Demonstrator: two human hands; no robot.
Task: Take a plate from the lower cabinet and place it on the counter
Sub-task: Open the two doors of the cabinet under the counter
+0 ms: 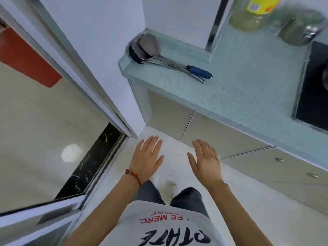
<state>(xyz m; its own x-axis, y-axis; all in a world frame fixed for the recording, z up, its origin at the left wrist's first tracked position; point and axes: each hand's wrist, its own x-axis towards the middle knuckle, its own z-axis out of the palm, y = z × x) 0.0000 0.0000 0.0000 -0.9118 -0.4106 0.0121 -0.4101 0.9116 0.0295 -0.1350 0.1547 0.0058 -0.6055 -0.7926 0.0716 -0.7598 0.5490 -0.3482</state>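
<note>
I look down at both of my hands held out flat over the floor. My left hand (148,158), with a red cord at the wrist, is open and holds nothing. My right hand (205,161) is open too, fingers apart. Both hang in front of the lower cabinet (218,137), whose beige doors are closed under the speckled pale-green counter (245,86). No plate is in sight.
On the counter's left end lie a metal ladle and spatula (150,50) with a blue handle. A yellow-labelled bottle (253,13) and a steel cup (300,31) stand at the back. A black cooktop (314,93) is at the right. A sliding door frame (76,80) runs along my left.
</note>
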